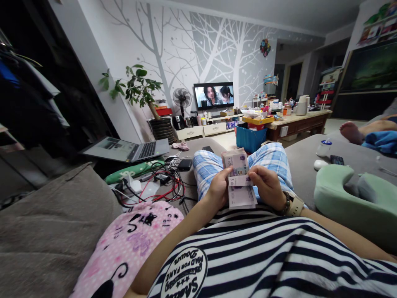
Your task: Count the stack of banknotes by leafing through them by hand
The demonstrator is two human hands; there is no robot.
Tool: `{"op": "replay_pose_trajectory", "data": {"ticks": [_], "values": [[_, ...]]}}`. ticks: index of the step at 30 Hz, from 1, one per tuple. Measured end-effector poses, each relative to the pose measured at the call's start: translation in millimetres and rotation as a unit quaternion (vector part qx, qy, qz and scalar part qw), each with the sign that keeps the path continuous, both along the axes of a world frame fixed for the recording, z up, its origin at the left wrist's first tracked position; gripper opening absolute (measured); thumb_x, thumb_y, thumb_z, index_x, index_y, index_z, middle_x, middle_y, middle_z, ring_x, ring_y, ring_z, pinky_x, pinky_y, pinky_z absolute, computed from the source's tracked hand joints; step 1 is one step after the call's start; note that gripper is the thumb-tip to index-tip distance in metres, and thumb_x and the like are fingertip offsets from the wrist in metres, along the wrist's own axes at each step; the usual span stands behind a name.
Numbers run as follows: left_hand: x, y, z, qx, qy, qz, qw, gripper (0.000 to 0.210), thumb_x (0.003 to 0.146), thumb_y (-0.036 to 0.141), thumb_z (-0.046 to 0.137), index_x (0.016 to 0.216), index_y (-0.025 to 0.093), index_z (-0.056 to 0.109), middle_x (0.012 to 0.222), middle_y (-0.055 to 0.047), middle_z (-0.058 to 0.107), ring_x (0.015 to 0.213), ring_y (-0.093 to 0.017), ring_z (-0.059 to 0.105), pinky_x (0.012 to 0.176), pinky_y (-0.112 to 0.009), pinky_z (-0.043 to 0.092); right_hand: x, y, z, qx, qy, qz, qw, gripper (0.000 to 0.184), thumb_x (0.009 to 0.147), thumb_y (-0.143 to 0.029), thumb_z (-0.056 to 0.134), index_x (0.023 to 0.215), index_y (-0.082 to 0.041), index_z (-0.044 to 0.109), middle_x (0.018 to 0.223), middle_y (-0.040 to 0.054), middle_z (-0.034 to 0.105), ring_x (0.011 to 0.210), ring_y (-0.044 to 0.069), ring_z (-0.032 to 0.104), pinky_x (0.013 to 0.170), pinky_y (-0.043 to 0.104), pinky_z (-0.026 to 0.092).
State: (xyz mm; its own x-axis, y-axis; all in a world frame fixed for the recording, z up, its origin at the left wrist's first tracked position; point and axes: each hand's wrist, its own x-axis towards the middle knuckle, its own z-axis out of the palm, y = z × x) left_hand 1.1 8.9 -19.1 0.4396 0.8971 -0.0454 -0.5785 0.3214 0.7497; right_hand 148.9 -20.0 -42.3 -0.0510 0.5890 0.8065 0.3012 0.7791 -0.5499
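Note:
A stack of purple banknotes [235,159] is held above my lap, over blue plaid trousers [203,167]. My left hand [219,185] grips the stack along its left side, with the thumb on top. Several notes fold down over the near side, toward the striped shirt. At the right edge my right hand [266,185] pinches a folded note [238,181] between thumb and fingers. A pale watch [295,205] and a dark bracelet circle the right wrist. The fingers beneath the stack are hidden.
On the left are an open laptop [130,151], tangled cables [161,178] and a pink cushion [145,236]. To the right lie a green neck pillow [331,186], a white mouse [321,164] and a remote [337,160]. Another person's bare foot [352,132] rests at far right.

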Motion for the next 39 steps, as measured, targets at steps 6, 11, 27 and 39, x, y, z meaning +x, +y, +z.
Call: {"op": "replay_pose_trajectory", "data": {"ticks": [6,11,27,39], "values": [[-1,0,-0.2,0.004,-0.003,-0.001,1.0,0.033,0.089,0.021,0.045,0.11,0.007,0.067,0.083,-0.012,0.075,0.079,-0.025,0.072,0.081,-0.039,0.056,1,0,-0.2,0.009,-0.002,0.006,1.0,0.028,0.094,-0.035,0.049,0.07,-0.02,0.053,0.06,-0.0022,0.05,0.058,0.013,0.045,0.057,0.027,0.037],[1,-1,2.8,-0.003,-0.012,0.011,1.0,0.033,0.088,0.02,0.046,0.11,0.006,0.066,0.085,-0.013,0.075,0.081,-0.027,0.072,0.082,-0.04,0.055,2,-5,2.6,-0.008,-0.028,0.063,0.998,0.036,0.095,-0.039,0.045,0.068,-0.02,0.058,0.06,-0.0005,0.055,0.056,0.013,0.048,0.055,0.026,0.039],[-2,1,-2.9,0.049,0.024,0.033,0.998,0.025,0.081,0.01,0.054,0.101,0.006,0.069,0.08,-0.011,0.075,0.08,-0.025,0.072,0.083,-0.038,0.056,3,15,0.1,-0.085,0.077,-0.11,0.987,0.039,0.085,-0.048,0.061,0.062,-0.02,0.049,0.055,-0.0043,0.046,0.052,0.011,0.04,0.053,0.026,0.034],[2,3,-4.5,0.025,-0.002,0.022,0.999,0.028,0.082,0.015,0.054,0.104,0.006,0.068,0.085,-0.012,0.076,0.088,-0.027,0.071,0.088,-0.04,0.054,0,15,-0.2,-0.089,0.087,-0.076,0.989,0.034,0.09,-0.04,0.055,0.063,-0.02,0.048,0.057,-0.004,0.045,0.055,0.012,0.041,0.054,0.026,0.033]]}}
